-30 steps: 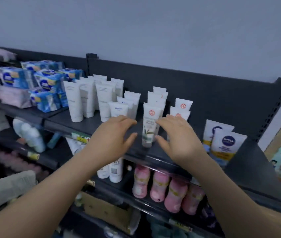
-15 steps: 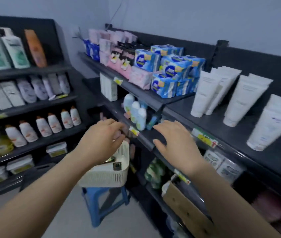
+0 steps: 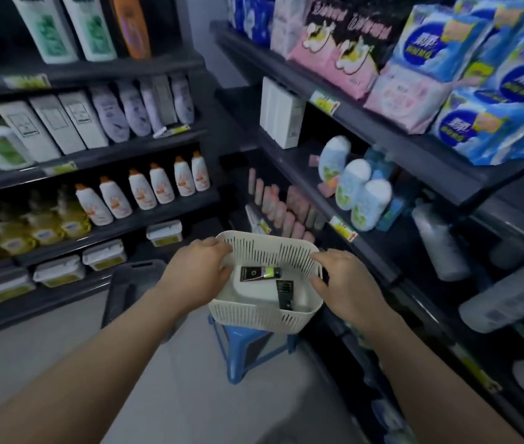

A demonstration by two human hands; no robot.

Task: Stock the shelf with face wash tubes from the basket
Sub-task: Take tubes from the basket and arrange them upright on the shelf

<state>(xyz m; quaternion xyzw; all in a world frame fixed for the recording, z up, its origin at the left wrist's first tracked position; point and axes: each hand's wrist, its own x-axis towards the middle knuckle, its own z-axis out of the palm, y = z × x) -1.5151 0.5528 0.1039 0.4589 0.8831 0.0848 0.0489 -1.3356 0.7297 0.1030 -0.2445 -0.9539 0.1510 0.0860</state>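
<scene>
The basket [image 3: 263,312] is cream-white, its walls striped with thin dark slots. The far tube [image 3: 259,273] in it is black with a lime-green band; the near tube [image 3: 284,294] is black. The stool [image 3: 238,350] is blue. On the right, far packs [image 3: 328,56] are pink, nearer packs [image 3: 494,100] blue and white.

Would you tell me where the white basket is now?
In the head view, low centre, the basket sits on a blue stool beside the right-hand shelves.
</scene>
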